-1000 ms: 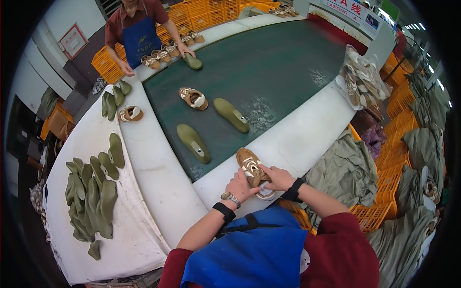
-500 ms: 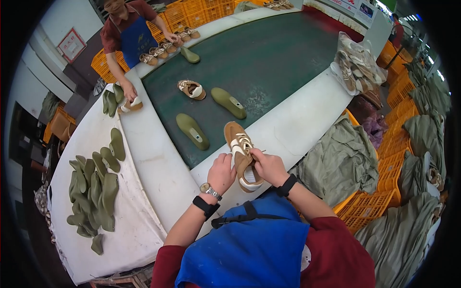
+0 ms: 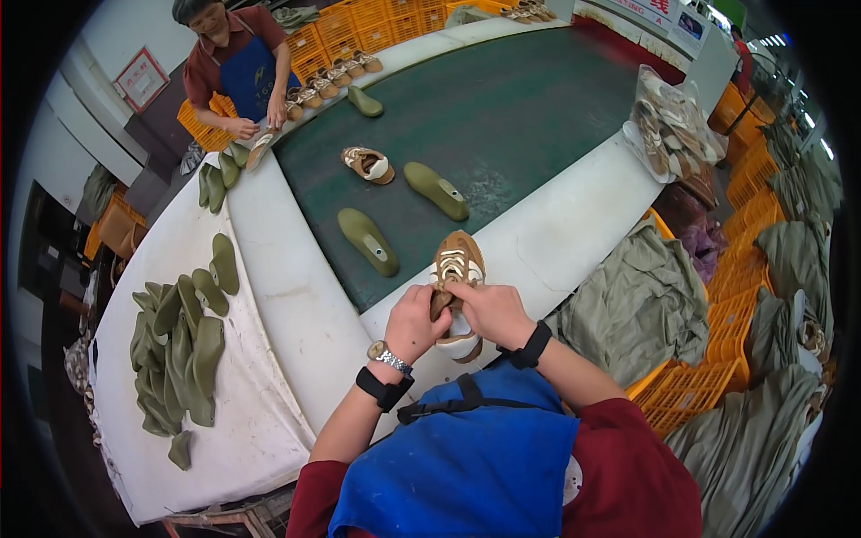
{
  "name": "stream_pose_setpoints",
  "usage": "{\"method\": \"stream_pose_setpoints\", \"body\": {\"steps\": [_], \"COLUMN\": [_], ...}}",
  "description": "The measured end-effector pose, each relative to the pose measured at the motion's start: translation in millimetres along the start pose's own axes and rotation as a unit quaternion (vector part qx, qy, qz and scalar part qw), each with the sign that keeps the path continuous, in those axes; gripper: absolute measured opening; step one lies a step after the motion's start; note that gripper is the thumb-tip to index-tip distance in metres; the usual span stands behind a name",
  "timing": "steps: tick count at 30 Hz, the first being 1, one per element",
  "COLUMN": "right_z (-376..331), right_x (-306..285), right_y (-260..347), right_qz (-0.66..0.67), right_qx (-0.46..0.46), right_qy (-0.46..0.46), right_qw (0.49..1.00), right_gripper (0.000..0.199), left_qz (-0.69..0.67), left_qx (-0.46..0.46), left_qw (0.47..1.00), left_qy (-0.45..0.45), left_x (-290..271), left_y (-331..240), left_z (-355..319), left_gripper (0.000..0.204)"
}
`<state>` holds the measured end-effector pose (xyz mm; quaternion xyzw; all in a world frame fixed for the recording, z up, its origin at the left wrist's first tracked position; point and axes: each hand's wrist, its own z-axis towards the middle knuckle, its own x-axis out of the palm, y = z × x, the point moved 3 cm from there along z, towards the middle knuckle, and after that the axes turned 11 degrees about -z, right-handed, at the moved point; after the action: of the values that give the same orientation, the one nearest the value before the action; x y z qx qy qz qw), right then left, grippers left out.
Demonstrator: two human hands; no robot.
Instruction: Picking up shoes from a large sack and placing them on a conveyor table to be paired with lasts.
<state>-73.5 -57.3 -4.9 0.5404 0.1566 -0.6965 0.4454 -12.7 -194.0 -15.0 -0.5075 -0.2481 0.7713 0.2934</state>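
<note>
A brown and white sneaker (image 3: 461,255) with pale laces is held in front of my blue apron, toe pointing away. My left hand (image 3: 415,321) closes on its left side at the collar. From the right, my right hand (image 3: 491,314) is closed with its fingers at the tongue and upper laces, hiding that part. Beyond the toe, a green shoe last (image 3: 369,242) and a second green last (image 3: 436,190) lie on the dark green belt (image 3: 502,117). Another brown and white sneaker (image 3: 368,165) sits behind them.
At left, a heap of green lasts (image 3: 175,350) lies on a white-covered table (image 3: 251,430). A co-worker (image 3: 238,72) handles a shoe (image 3: 260,151) at the far left corner, beside a row of sneakers (image 3: 327,81). Bagged shoes (image 3: 668,130) and orange crates (image 3: 686,394) stand at right.
The sneaker has turned more upright, its toe swinging right. My right hand has moved from the lace end onto the tongue area. The co-worker has lifted a shoe from the table edge.
</note>
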Motion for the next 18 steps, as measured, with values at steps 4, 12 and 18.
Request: {"method": "stream_pose_setpoints", "body": {"steps": [4,12,18], "right_z": [-2.3,4.3,10.4], "right_x": [2.7,-7.4,-11.4], "right_y": [0.9,0.8,4.7], "right_qz": [0.041,0.070,0.121], "right_qx": [0.007,0.014,0.014], "right_qy": [0.003,0.019,0.011], "right_qw": [0.999,0.997,0.993], "right_gripper": [0.032,0.034,0.029], "left_qz": [0.006,0.004,-0.012], "left_qx": [-0.007,-0.023,-0.004], "left_qw": [1.000,0.999,0.996], "left_qy": [-0.005,-0.041,-0.089], "left_x": [-4.7,-6.9,-20.5], "left_y": [-0.4,-11.5,-23.8], "left_z": [4.8,6.1,9.7], "left_gripper": [0.027,0.010,0.010]}}
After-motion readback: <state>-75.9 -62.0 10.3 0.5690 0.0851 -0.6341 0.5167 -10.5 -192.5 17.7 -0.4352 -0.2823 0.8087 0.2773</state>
